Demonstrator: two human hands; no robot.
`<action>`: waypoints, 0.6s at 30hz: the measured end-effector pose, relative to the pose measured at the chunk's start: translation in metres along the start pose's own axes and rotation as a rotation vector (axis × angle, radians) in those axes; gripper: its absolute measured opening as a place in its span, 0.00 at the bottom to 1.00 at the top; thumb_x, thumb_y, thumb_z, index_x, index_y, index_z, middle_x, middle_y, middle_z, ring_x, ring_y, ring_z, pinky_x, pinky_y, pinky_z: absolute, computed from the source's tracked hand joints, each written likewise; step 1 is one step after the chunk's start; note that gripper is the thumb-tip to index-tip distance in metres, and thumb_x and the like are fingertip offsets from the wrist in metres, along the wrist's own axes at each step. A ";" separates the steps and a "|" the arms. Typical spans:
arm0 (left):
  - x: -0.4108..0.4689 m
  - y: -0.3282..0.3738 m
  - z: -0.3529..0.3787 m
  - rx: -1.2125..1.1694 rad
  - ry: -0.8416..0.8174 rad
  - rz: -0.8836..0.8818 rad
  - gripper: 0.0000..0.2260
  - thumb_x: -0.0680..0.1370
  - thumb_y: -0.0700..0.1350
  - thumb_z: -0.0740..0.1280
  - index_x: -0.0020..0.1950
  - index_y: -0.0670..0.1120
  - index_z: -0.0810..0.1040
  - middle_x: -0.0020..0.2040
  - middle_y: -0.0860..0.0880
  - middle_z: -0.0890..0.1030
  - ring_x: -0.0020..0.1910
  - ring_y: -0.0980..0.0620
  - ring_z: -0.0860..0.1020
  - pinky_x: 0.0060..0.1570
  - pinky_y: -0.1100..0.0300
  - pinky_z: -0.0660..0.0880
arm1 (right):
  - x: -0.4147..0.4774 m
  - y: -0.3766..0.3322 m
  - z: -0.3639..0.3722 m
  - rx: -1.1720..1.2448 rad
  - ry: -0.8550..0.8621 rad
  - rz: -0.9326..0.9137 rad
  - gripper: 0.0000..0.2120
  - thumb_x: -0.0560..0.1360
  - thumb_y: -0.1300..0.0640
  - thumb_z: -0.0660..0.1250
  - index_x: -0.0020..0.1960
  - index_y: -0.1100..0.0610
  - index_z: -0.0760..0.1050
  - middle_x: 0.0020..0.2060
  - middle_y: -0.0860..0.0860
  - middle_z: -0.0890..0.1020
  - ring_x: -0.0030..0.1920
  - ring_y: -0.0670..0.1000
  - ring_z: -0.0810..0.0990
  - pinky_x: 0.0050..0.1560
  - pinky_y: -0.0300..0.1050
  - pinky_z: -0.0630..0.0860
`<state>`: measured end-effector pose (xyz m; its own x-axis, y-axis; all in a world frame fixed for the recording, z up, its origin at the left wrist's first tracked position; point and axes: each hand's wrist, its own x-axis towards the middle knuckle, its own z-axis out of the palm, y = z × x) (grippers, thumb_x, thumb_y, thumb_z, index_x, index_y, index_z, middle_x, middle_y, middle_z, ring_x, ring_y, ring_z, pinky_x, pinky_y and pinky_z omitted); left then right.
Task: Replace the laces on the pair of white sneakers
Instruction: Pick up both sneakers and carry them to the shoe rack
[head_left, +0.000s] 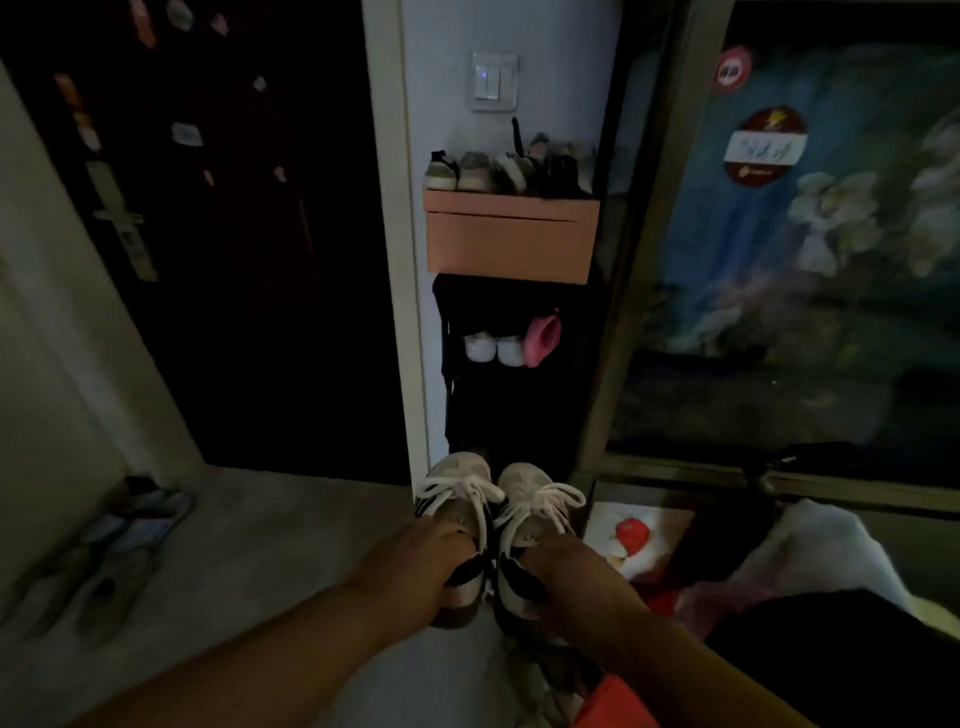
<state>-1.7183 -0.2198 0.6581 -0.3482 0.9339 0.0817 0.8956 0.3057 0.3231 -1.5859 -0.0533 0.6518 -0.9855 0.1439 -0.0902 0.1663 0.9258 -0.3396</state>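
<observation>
In the hands, side by side, toes pointing away, are the white sneakers: the left hand (415, 566) curls round the heel of the left sneaker (457, 499), the right hand (576, 582) round the right sneaker (530, 499), with white laces (447, 491) threaded and loose. Just beyond the toes stands a black shoe rack (509, 415); one shelf holds a white pair (491, 347) beside a pink item (543, 340). On the rack sits an orange box (509, 244), lid on, with several shoes (498, 169) on top. Left of the hands, slippers (119, 545) lie on the floor.
</observation>
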 end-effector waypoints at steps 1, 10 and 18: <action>0.026 -0.016 0.003 -0.005 -0.016 -0.014 0.10 0.76 0.43 0.65 0.56 0.46 0.79 0.57 0.49 0.77 0.57 0.50 0.74 0.54 0.59 0.71 | 0.026 0.014 -0.002 0.013 -0.009 0.026 0.18 0.77 0.53 0.64 0.66 0.53 0.73 0.64 0.52 0.75 0.65 0.52 0.72 0.65 0.40 0.65; 0.164 -0.111 0.022 0.006 0.019 -0.013 0.10 0.77 0.46 0.63 0.56 0.44 0.78 0.56 0.46 0.77 0.55 0.47 0.74 0.53 0.58 0.69 | 0.173 0.097 -0.012 0.045 -0.037 0.033 0.21 0.80 0.58 0.59 0.72 0.62 0.64 0.69 0.59 0.69 0.57 0.38 0.75 0.53 0.24 0.68; 0.220 -0.176 0.069 -0.050 0.071 0.148 0.09 0.68 0.48 0.58 0.47 0.54 0.68 0.40 0.57 0.76 0.39 0.61 0.70 0.34 0.73 0.70 | 0.231 0.148 0.036 0.012 0.006 0.157 0.27 0.53 0.43 0.80 0.50 0.48 0.83 0.45 0.47 0.83 0.44 0.50 0.84 0.38 0.41 0.81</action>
<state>-1.9336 -0.0556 0.5544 -0.2341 0.9520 0.1974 0.9243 0.1549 0.3489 -1.7875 0.1042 0.5470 -0.9475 0.2888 -0.1371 0.3187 0.8875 -0.3328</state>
